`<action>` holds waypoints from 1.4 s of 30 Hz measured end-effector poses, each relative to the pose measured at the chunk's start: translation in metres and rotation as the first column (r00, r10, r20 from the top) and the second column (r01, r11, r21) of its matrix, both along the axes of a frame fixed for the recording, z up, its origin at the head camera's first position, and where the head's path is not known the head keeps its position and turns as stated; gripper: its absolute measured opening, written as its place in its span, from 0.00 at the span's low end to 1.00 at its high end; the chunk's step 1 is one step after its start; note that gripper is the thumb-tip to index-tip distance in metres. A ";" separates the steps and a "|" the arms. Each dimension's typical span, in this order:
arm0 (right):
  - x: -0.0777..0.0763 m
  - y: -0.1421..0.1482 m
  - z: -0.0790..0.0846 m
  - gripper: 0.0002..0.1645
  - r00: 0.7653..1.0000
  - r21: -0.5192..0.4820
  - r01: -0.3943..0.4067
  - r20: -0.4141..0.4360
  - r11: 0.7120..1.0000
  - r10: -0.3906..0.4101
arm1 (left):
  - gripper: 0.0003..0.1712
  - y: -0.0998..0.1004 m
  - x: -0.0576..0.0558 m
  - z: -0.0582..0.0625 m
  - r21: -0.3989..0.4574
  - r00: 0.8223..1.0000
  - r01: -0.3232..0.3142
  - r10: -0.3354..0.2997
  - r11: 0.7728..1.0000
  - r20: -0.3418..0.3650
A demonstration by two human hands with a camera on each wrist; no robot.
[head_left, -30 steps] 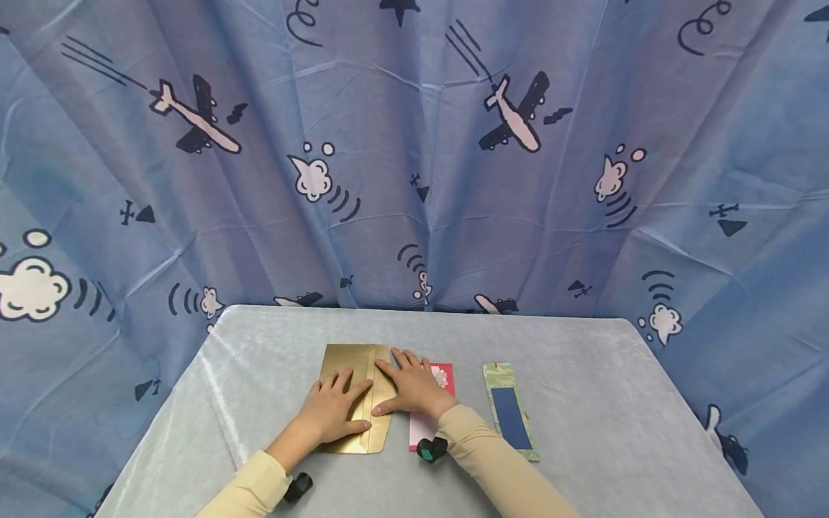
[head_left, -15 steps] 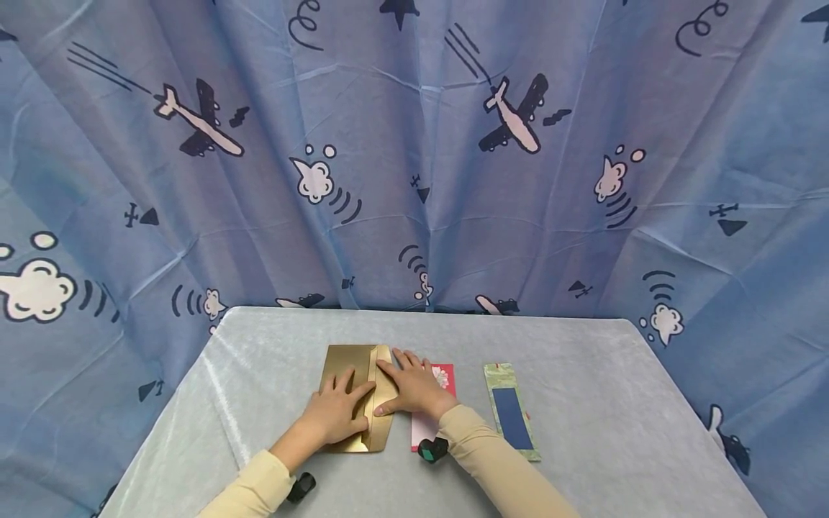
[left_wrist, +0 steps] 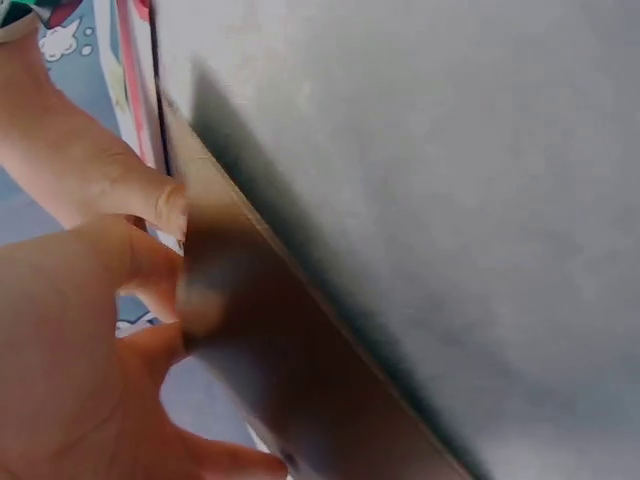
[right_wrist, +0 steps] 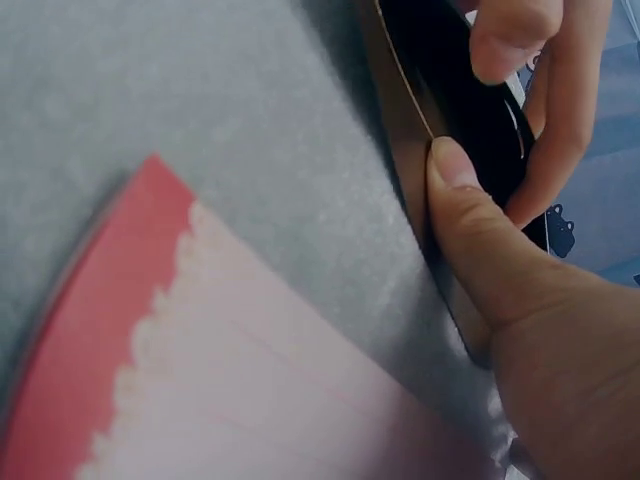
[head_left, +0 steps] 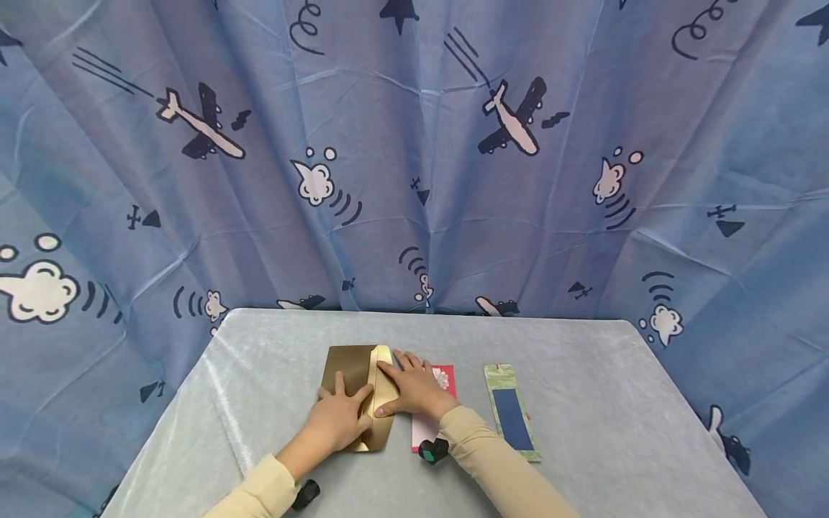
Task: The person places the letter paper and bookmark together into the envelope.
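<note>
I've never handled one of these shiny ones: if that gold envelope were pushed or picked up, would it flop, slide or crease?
The gold envelope looks thin and lies flat, so it is probably light and would bend when lifted. Its glossy face suggests it might slip under fingers, though the velvety table cover may grip it. Both hands, left hand and right hand, press it down.

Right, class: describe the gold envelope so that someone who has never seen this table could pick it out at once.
Start at the grey table in front of the blue aeroplane curtain. Near its middle lie three flat paper items in a row; the envelope is the leftmost, under both hands. It alone is shiny gold, unlike the pink-and-red card beside it and the green-and-navy strip further right.
</note>
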State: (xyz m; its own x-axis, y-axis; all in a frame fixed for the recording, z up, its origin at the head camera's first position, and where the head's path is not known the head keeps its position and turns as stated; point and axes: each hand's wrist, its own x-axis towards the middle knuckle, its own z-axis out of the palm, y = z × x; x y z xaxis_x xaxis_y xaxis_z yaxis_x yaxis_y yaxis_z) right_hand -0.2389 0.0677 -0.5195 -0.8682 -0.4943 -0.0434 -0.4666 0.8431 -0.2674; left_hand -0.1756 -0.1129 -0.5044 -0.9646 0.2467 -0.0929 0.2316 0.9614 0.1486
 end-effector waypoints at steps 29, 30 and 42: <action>0.000 0.001 -0.003 0.59 1.000 0.009 0.006 -0.015 1.000 -0.006 | 0.34 0.002 0.009 -0.014 -0.017 0.963 -0.060 0.054 0.998 -0.265; 0.000 0.001 -0.002 0.59 1.000 0.007 0.004 -0.020 1.000 -0.004 | 0.37 0.002 0.009 -0.014 -0.016 0.965 -0.058 0.052 0.998 -0.256; 0.000 0.002 -0.004 0.60 1.000 0.005 -0.003 -0.029 1.000 0.003 | 0.41 -0.004 0.013 -0.010 0.056 0.961 -0.029 0.043 0.998 -0.272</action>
